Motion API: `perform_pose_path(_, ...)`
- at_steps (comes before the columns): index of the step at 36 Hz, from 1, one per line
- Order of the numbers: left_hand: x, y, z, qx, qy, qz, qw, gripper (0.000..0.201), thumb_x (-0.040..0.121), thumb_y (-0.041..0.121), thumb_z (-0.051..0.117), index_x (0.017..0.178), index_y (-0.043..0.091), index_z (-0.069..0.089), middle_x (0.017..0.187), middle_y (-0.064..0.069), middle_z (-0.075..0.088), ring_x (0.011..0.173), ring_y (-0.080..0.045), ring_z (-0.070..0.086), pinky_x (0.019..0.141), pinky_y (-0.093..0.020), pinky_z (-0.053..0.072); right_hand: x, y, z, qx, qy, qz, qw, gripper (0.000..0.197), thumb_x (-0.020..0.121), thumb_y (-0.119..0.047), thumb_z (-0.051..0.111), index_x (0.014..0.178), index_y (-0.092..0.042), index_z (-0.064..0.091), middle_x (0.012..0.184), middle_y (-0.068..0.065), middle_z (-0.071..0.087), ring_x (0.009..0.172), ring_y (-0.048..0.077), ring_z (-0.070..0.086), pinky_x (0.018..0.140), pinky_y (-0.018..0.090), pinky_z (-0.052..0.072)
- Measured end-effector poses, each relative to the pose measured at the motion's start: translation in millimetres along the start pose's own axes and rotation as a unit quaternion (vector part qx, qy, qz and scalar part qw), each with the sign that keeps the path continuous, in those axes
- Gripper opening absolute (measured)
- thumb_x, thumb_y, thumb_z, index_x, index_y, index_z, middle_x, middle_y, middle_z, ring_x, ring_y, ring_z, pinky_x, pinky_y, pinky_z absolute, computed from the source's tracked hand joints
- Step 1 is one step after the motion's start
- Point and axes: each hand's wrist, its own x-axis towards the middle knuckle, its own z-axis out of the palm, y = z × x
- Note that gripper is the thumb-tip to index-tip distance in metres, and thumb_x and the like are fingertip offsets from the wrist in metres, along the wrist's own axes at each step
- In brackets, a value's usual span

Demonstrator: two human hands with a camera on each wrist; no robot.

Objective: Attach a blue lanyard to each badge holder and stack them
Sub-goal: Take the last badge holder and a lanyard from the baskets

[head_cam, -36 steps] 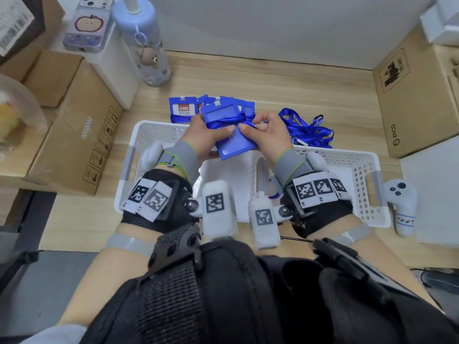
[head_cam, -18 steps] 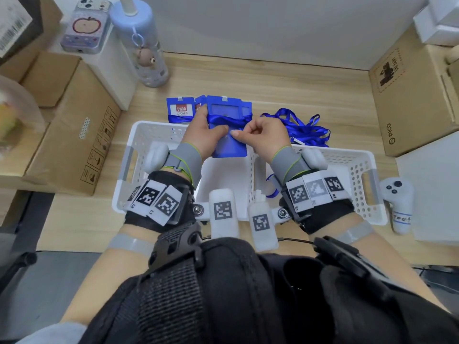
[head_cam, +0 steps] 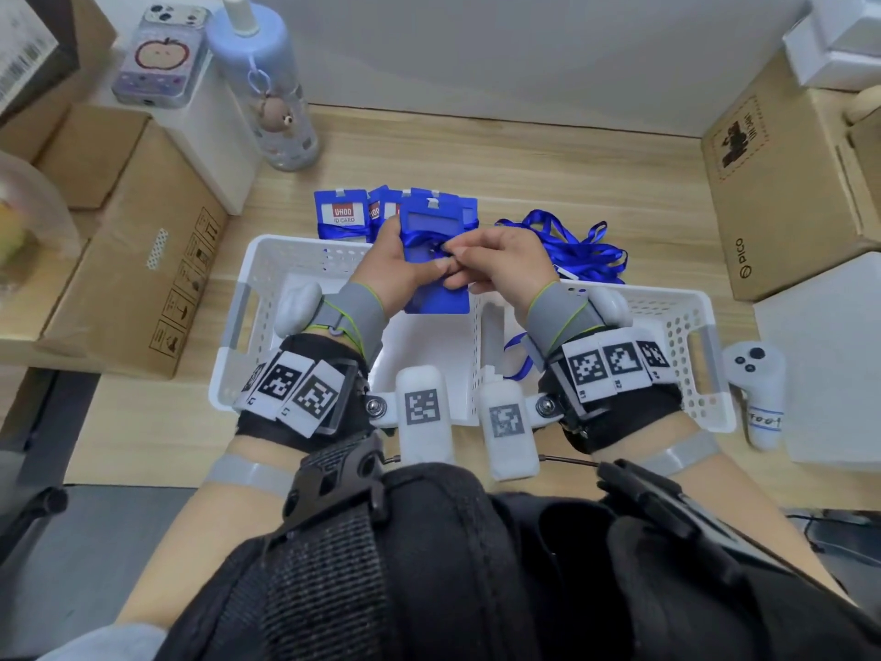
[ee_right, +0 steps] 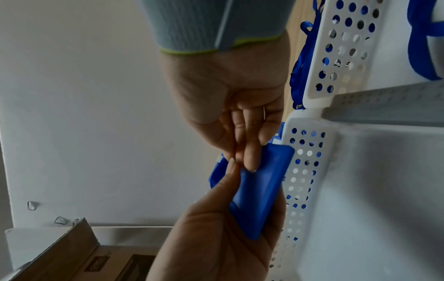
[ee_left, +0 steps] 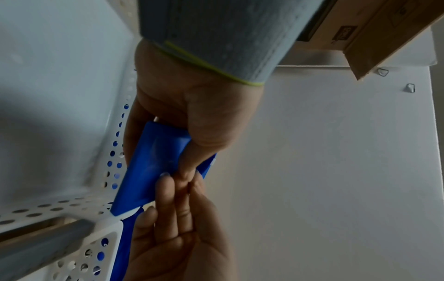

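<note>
Holding the badge holder (head_cam: 431, 260) up over the white basket (head_cam: 686, 322), my left hand (head_cam: 391, 264) clamps its edge so the face stays steady. My right hand (head_cam: 500, 260) pinches the blue lanyard (head_cam: 419, 240) wrapped across it, probably cinching the strap flat for stacking beside the finished holders (head_cam: 341, 214).

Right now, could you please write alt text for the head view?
Over a white basket, the left hand holds a blue badge holder while the right hand pinches a blue lanyard wrapped around it; loose lanyards lie behind.
</note>
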Motion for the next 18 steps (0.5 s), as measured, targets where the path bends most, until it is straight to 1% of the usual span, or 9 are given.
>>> perform_pose_path(2, 0.5, -0.8, -1.5, -0.004, 0.013, 0.005, 1.0, 0.034, 0.086, -0.001, 0.058, 0.111, 0.017, 0.044, 0.11, -0.008, 0.059, 0.1, -0.023, 0.058, 0.096, -0.044, 0.048, -0.9, -2.8, -0.3, 0.016, 0.001, 0.003, 1.0, 0.021, 0.091, -0.005, 0.046, 0.078, -0.018, 0.055, 0.049, -0.007, 0.064, 0.045, 0.003, 0.061, 0.044, 0.013, 0.04)
perform_pose_path(3, 1.2, -1.1, -1.7, -0.009, 0.019, 0.01, 1.0, 0.032, 0.087, -0.002, 0.056, 0.11, 0.017, 0.045, 0.109, -0.008, 0.059, 0.098, -0.023, 0.057, 0.095, -0.042, 0.048, -1.1, -3.7, -0.4, 0.019, 0.005, 0.005, 1.0, 0.02, 0.092, -0.005, 0.045, 0.079, -0.019, 0.053, 0.049, -0.006, 0.064, 0.043, 0.005, 0.06, 0.042, 0.014, 0.039)
perform_pose_path(6, 2.2, -0.4, -2.4, -0.01, 0.031, 0.018, 0.999, 0.032, 0.087, -0.005, 0.054, 0.109, 0.018, 0.046, 0.1, -0.003, 0.06, 0.088, -0.018, 0.058, 0.084, -0.032, 0.05, -1.4, -4.8, -1.8, -0.001, 0.024, -0.008, 1.0, 0.018, 0.091, -0.007, 0.048, 0.078, -0.02, 0.049, 0.045, -0.002, 0.059, 0.034, 0.009, 0.054, 0.037, 0.016, 0.035)
perform_pose_path(8, 3.4, -0.1, -3.9, -0.008, 0.039, 0.025, 0.999, 0.031, 0.086, -0.006, 0.054, 0.104, 0.019, 0.049, 0.092, 0.002, 0.06, 0.081, -0.012, 0.058, 0.079, -0.027, 0.051, -0.7, -4.1, -2.6, -0.029, 0.033, -0.021, 0.999, 0.018, 0.09, -0.007, 0.053, 0.077, -0.019, 0.05, 0.049, 0.002, 0.055, 0.032, 0.008, 0.047, 0.036, 0.016, 0.035)
perform_pose_path(10, 4.4, -0.3, -5.4, 0.006, 0.054, 0.034, 0.998, 0.026, 0.084, -0.002, 0.056, 0.098, 0.02, 0.052, 0.092, -0.001, 0.061, 0.081, -0.016, 0.059, 0.081, -0.03, 0.051, 0.1, -2.7, -2.9, -0.052, 0.034, -0.035, 0.997, 0.017, 0.087, -0.008, 0.058, 0.075, -0.018, 0.052, 0.053, 0.005, 0.05, 0.037, 0.009, 0.046, 0.038, 0.018, 0.037)
perform_pose_path(12, 4.1, -0.3, -6.7, 0.026, 0.069, 0.043, 0.996, 0.02, 0.084, 0.002, 0.057, 0.094, 0.019, 0.054, 0.094, -0.004, 0.061, 0.084, -0.019, 0.058, 0.082, -0.034, 0.05, 1.2, -1.5, -3.0, -0.075, 0.03, -0.045, 0.996, 0.017, 0.085, -0.01, 0.062, 0.073, -0.018, 0.053, 0.054, 0.004, 0.051, 0.039, 0.009, 0.046, 0.04, 0.017, 0.038)
perform_pose_path(14, 4.1, -1.2, -7.8, 0.041, 0.081, 0.05, 0.995, 0.016, 0.083, 0.005, 0.058, 0.095, 0.015, 0.055, 0.09, -0.003, 0.061, 0.083, -0.019, 0.056, 0.078, -0.032, 0.049, 2.3, -1.1, -3.8, -0.088, 0.029, -0.049, 0.994, 0.018, 0.084, -0.011, 0.064, 0.071, -0.017, 0.053, 0.055, 0.003, 0.052, 0.034, 0.003, 0.045, 0.039, 0.014, 0.036)
perform_pose_path(16, 4.3, -3.3, -8.2, 0.052, 0.092, 0.053, 0.993, 0.016, 0.08, 0.011, 0.062, 0.094, 0.012, 0.056, 0.088, -0.004, 0.06, 0.081, -0.02, 0.056, 0.075, -0.03, 0.048, 3.4, -1.2, -4.9, -0.089, 0.028, -0.056, 0.994, 0.019, 0.084, -0.012, 0.064, 0.07, -0.017, 0.053, 0.056, 0.003, 0.052, 0.033, 0.001, 0.045, 0.04, 0.012, 0.036)
perform_pose_path(18, 4.8, -5.0, -8.4, 0.052, 0.095, 0.052, 0.993, 0.011, 0.08, 0.013, 0.065, 0.086, 0.015, 0.055, 0.088, -0.004, 0.06, 0.082, -0.02, 0.056, 0.076, -0.031, 0.047, 3.5, -2.0, -5.2, -0.087, 0.025, -0.065, 0.994, 0.02, 0.085, -0.013, 0.063, 0.07, -0.018, 0.052, 0.057, 0.002, 0.052, 0.035, 0.001, 0.047, 0.042, 0.012, 0.037)
